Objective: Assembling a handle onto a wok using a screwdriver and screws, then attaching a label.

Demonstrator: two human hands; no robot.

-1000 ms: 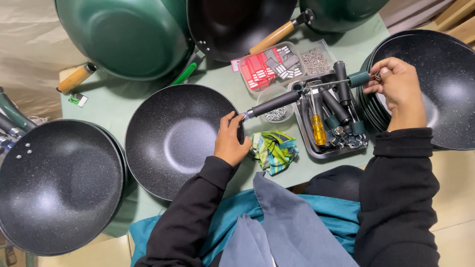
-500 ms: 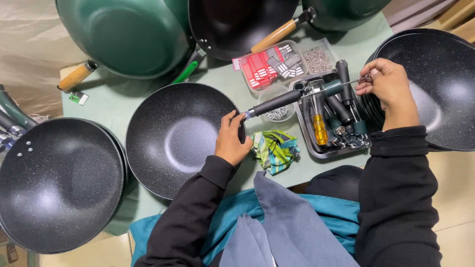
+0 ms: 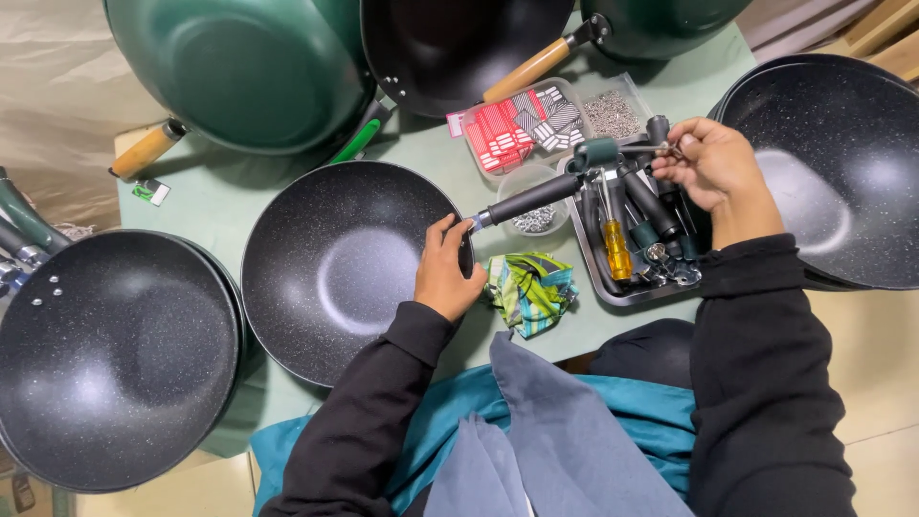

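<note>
**Handle meets pan, fastening not yet shown done**

From my remote seat I see the left hand [image 3: 448, 273] clamped over the near rim of the black speckled pan [image 3: 349, 268], thumb inside and fingers outside, pinning it to the green table [image 3: 239, 191] right where the black handle [image 3: 531, 199] meets the rim. The handle juts toward the metal tray [image 3: 598, 278], its green-capped far end lying over the tray's spare handles. The right hand [image 3: 713, 168] is closed in a pinch on a small metal part [image 3: 665, 148] just above that tray; I cannot tell what kind of part. I judge the handle seated but not yet secured. A yellow screwdriver [image 3: 616, 239] lies untouched in the tray, and a clear cup of screws [image 3: 534, 218] sits under the handle.
</note>
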